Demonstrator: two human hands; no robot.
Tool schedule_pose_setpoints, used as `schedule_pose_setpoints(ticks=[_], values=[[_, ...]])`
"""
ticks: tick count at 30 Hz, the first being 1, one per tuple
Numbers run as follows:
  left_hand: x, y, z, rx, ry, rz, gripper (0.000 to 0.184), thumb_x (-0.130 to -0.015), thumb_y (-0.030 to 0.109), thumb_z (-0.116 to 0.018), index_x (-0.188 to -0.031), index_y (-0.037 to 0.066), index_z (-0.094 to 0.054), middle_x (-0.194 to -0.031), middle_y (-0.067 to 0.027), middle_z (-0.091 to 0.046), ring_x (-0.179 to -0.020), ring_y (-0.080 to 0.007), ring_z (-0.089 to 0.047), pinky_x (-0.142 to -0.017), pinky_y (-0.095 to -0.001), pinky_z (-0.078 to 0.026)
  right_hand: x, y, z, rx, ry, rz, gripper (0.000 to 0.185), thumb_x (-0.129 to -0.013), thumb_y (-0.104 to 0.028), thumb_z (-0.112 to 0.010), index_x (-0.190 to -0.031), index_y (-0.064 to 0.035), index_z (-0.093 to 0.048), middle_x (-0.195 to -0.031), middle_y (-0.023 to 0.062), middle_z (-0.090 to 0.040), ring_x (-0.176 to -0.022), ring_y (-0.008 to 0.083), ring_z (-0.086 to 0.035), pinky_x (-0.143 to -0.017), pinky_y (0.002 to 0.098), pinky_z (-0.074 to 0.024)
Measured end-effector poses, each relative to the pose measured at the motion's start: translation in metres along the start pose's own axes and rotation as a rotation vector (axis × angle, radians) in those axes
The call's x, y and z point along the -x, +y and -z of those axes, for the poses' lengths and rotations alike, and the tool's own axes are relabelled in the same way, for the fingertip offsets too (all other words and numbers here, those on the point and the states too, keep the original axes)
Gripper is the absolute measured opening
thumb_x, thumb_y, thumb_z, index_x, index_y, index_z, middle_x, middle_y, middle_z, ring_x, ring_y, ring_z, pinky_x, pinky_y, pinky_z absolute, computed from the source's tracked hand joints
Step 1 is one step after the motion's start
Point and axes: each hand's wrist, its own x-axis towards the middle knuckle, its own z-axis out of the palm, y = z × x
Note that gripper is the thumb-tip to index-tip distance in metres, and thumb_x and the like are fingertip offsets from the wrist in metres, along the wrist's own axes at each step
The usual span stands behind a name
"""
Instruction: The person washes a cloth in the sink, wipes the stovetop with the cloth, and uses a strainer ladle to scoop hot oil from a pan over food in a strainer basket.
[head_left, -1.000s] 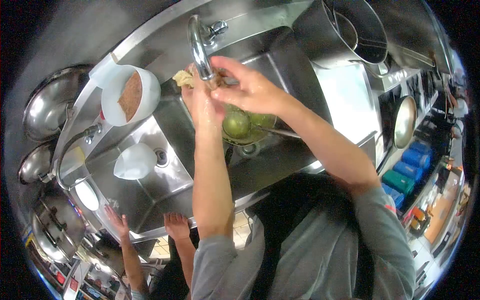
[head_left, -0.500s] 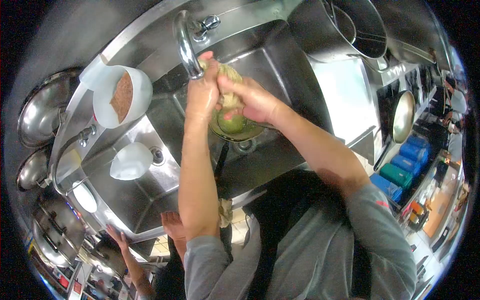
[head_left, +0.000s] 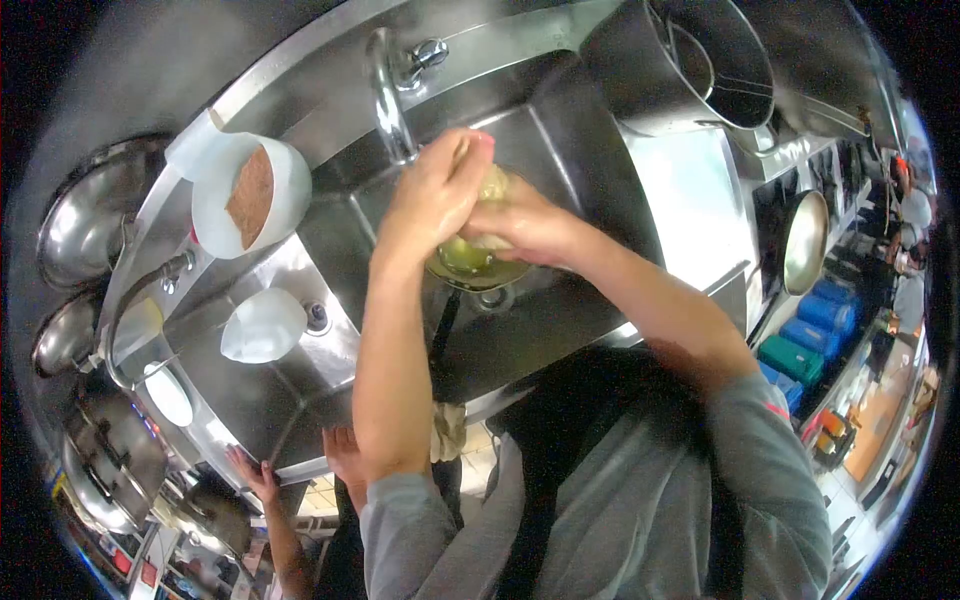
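Note:
Below and right of the chrome faucet [head_left: 388, 110], my left hand [head_left: 432, 200] and my right hand [head_left: 525, 222] are closed together around a pale yellowish wad [head_left: 493, 186], perhaps a cloth or sponge. Most of the wad is hidden by my fingers. Right under my hands, in the sink basin [head_left: 530, 340], sits a round vessel with green items [head_left: 465, 256] in it. My wrists partly cover that vessel.
A white container with brown contents [head_left: 250, 197] stands on the left ledge. A white plastic vessel [head_left: 264, 326] lies in the left basin. A large pot [head_left: 680, 70] stands upper right. Another person's hand [head_left: 252, 473] touches the sink's edge.
My hands have come down and right from the faucet, with the wad between them. My left hand now covers the wad's upper side. The other person's hand has shifted slightly along the edge.

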Motion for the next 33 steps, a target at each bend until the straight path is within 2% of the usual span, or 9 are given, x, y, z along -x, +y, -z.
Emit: schedule_pose_setpoints(ticks=[5, 10, 13, 16, 19, 23, 26, 27, 33], values=[[0.025, -0.038, -0.037, 1.260, -0.303, -0.128, 0.103, -0.071, 0.058, -0.082, -0.144, -0.005, -0.044, -0.138, -0.0277, -0.051, -0.132, -0.0406, -0.048, -0.115, -0.0524, -0.035, 0.047, 0.008, 0.016, -0.257, -0.240, -0.269, 0.040, -0.084, -0.031, -0.076, -0.116, -0.0112, -0.062, -0.079, -0.0002, -0.062, -0.050, 0.0076, -0.053, -0.037, 0.0229, -0.0360], [0.045, -0.040, -0.068, 1.563, -0.724, -0.406, 0.062, -0.079, 0.049, -0.079, -0.110, -0.003, -0.064, -0.117, -0.0230, -0.066, -0.136, -0.0414, -0.045, -0.113, -0.0548, -0.035, 0.074, 0.009, 0.000, -0.435, -0.374, -0.235, 0.046, -0.087, -0.025, -0.077, -0.123, -0.0088, -0.053, -0.083, 0.0032, -0.062, -0.052, 0.0093, -0.056, -0.034, 0.0216, -0.0349], [0.055, -0.033, -0.051, 1.185, -0.379, -0.130, 0.025, -0.094, 0.025, -0.069, -0.092, 0.000, -0.067, -0.091, -0.0124, -0.069, -0.108, -0.0310, -0.065, -0.097, -0.0428, -0.048, 0.074, 0.009, 0.001, -0.283, -0.298, -0.243, 0.046, -0.084, -0.024, -0.078, -0.121, -0.0116, -0.052, -0.083, 0.0010, -0.060, -0.054, 0.0076, -0.055, -0.036, 0.0221, -0.0354], [0.062, -0.014, -0.048, 0.943, -0.147, 0.093, 0.025, -0.096, 0.025, -0.067, -0.093, 0.000, -0.067, -0.084, -0.0084, -0.068, -0.087, -0.0202, -0.065, -0.082, -0.0343, -0.051, 0.065, 0.022, 0.003, -0.210, -0.222, -0.161, 0.040, -0.083, -0.020, -0.074, -0.117, -0.0134, -0.054, -0.082, -0.0011, -0.059, -0.060, 0.0062, -0.055, -0.039, 0.0235, -0.0346], [0.065, 0.005, -0.047, 0.663, 0.073, 0.263, 0.037, -0.097, 0.037, -0.065, -0.083, 0.002, -0.067, -0.078, -0.0076, -0.065, -0.097, -0.0198, -0.064, -0.078, -0.0347, -0.052, 0.046, 0.042, 0.003, -0.035, -0.148, -0.032, 0.037, -0.083, -0.017, -0.071, -0.117, -0.0110, -0.056, -0.085, -0.0012, -0.061, -0.064, 0.0109, -0.058, -0.046, 0.0284, -0.0434], [0.054, -0.002, -0.048, 0.376, 0.353, 0.214, 0.033, -0.103, 0.033, -0.058, -0.098, 0.001, -0.066, -0.087, -0.0044, -0.066, -0.081, -0.0132, -0.061, -0.072, -0.0281, -0.050, 0.006, 0.035, 0.002, 0.466, 0.009, 0.374, 0.039, -0.082, -0.016, -0.069, -0.118, -0.0048, -0.058, -0.097, 0.0160, -0.069, -0.081, 0.0338, -0.068, -0.072, 0.0420, -0.0531], [0.041, -0.034, -0.066, 0.494, 0.815, -0.115, 0.034, -0.103, 0.030, -0.058, -0.122, 0.001, -0.057, -0.100, -0.0067, -0.066, -0.087, -0.0143, -0.062, -0.077, -0.0288, -0.051, -0.009, 0.006, -0.005, 0.680, 0.012, 0.428, 0.040, -0.082, -0.019, -0.069, -0.116, -0.0008, -0.059, -0.105, 0.0298, -0.067, -0.094, 0.0475, -0.066, -0.082, 0.0501, -0.0530], [0.043, -0.023, -0.064, 0.699, 0.819, -0.131, 0.033, -0.106, 0.024, -0.052, -0.129, 0.001, -0.048, -0.119, -0.0115, -0.061, -0.106, -0.0183, -0.059, -0.090, -0.0310, -0.050, -0.012, -0.006, -0.012, 0.760, 0.085, 0.404, 0.042, -0.082, -0.020, -0.069, -0.118, 0.0001, -0.058, -0.108, 0.0287, -0.066, -0.097, 0.0471, -0.065, -0.085, 0.0501, -0.0523], [0.026, -0.023, 0.001, 1.391, 0.624, -0.029, 0.035, -0.105, 0.033, -0.051, -0.125, 0.004, -0.052, -0.116, -0.0093, -0.062, -0.106, -0.0221, -0.061, -0.091, -0.0380, -0.052, -0.024, -0.036, -0.031, 0.974, 0.026, 0.657, 0.060, -0.084, -0.019, -0.070, -0.136, -0.0012, -0.046, -0.129, 0.0278, -0.054, -0.119, 0.0447, -0.055, -0.098, 0.0458, -0.0473]])
